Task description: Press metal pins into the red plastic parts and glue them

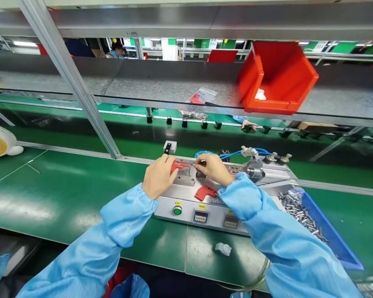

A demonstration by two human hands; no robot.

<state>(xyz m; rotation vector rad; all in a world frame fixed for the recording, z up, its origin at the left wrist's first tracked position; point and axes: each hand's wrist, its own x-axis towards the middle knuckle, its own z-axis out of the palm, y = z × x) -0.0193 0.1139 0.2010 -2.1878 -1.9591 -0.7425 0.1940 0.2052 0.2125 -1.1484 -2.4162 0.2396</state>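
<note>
My left hand is closed on a red plastic part above a metal fixture block. Just to the right, my right hand pinches a small thin piece at the red part's tip; its kind cannot be made out. Both hands are over a grey bench machine with a green button and two counter displays on its front. A second red, pistol-shaped part lies on the machine top, close to my right sleeve.
Metal cylindrical pieces fill a blue tray at right. A small white object lies on the green bench in front. A red bin stands on the shelf above. A slanted metal post rises at left, near a fan.
</note>
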